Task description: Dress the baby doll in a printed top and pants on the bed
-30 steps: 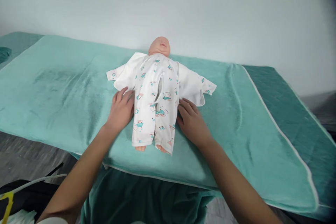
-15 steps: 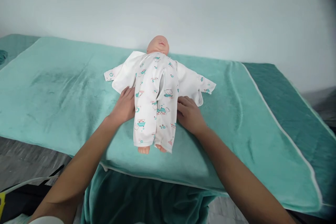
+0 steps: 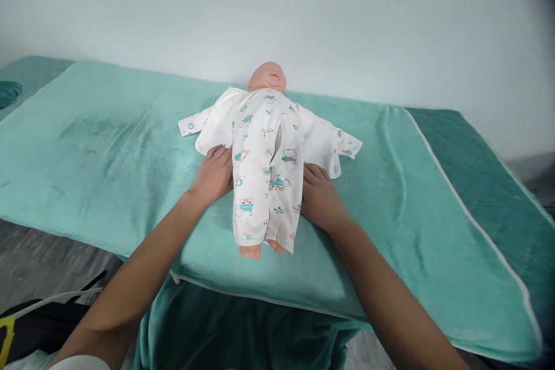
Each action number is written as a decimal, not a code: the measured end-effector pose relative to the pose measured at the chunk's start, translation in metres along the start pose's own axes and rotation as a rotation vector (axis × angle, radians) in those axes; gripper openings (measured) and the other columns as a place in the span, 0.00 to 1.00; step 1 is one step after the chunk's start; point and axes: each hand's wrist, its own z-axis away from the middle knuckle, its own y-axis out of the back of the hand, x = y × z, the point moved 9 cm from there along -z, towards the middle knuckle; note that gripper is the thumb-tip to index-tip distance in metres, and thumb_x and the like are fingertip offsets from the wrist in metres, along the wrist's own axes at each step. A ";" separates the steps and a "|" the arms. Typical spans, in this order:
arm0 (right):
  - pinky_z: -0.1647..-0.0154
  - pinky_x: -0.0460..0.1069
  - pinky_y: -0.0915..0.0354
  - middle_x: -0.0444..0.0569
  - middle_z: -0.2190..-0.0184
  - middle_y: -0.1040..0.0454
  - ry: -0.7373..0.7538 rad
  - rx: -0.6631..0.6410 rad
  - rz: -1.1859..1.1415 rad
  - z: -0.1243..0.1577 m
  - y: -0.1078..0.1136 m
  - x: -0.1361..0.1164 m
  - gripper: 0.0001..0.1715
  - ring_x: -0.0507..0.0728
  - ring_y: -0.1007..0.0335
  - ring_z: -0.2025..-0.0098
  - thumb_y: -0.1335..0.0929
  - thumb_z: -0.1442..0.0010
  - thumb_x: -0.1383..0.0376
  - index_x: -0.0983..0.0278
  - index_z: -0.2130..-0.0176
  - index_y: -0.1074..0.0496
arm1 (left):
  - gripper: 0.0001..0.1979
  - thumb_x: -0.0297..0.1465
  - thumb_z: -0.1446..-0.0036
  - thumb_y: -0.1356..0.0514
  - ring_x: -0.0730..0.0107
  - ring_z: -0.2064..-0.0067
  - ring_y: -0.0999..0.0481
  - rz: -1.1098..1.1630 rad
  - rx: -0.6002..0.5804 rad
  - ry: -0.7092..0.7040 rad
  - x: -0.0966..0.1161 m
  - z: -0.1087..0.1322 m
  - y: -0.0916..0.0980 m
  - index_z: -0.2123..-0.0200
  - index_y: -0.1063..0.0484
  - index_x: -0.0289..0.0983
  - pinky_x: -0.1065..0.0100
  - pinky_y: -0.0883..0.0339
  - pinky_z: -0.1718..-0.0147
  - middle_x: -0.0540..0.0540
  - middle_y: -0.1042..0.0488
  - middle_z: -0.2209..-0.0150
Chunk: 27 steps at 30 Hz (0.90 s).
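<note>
A baby doll lies on its back, head toward the wall, feet toward me. It wears printed white trousers drawn up to the chest and a spread-open white jacket with both sleeves out sideways. My left hand is at the left side of the trousers, its fingers bent against the cloth and the fingertips partly hidden. On the opposite side, my right hand grips the trousers at the thigh, with its thumb and fingertips out of sight. Two bare doll feet stick out of the trouser legs.
A light green blanket covers the bed, with darker green cloth at its right end and hanging at the front. A white wall stands behind. A black bag is on the lower left.
The whole view has shifted slightly. The doll's legs and both hands sit a little farther right, the legs more than the head. Both hands stay at the trouser sides.
</note>
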 end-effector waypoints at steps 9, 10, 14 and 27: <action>0.46 0.60 0.34 0.60 0.57 0.20 -0.065 0.046 0.025 -0.023 -0.007 -0.017 0.12 0.68 0.28 0.48 0.34 0.33 0.67 0.64 0.55 0.22 | 0.11 0.34 0.32 0.47 0.51 0.52 0.25 0.214 0.060 0.105 -0.012 -0.001 0.000 0.61 0.25 0.39 0.50 0.30 0.48 0.38 0.21 0.58; 0.47 0.60 0.34 0.59 0.57 0.20 -0.059 0.069 0.003 -0.021 -0.005 -0.016 0.10 0.68 0.28 0.49 0.34 0.34 0.67 0.63 0.56 0.22 | 0.11 0.35 0.33 0.46 0.52 0.54 0.25 0.228 0.059 0.097 -0.012 0.000 0.001 0.64 0.26 0.39 0.51 0.30 0.50 0.39 0.22 0.60; 0.53 0.60 0.32 0.57 0.62 0.21 -0.019 0.128 -0.107 -0.011 0.004 -0.009 0.08 0.67 0.27 0.55 0.33 0.35 0.63 0.62 0.61 0.23 | 0.10 0.33 0.35 0.45 0.56 0.60 0.28 0.239 0.113 0.051 -0.008 0.014 0.014 0.71 0.31 0.41 0.55 0.32 0.58 0.42 0.25 0.66; 0.59 0.55 0.31 0.52 0.62 0.20 0.020 0.059 -0.326 0.004 0.006 -0.004 0.09 0.61 0.24 0.60 0.33 0.34 0.63 0.62 0.59 0.23 | 0.07 0.27 0.38 0.45 0.62 0.62 0.27 0.445 0.114 0.118 -0.017 0.034 0.020 0.68 0.29 0.41 0.59 0.31 0.59 0.46 0.24 0.67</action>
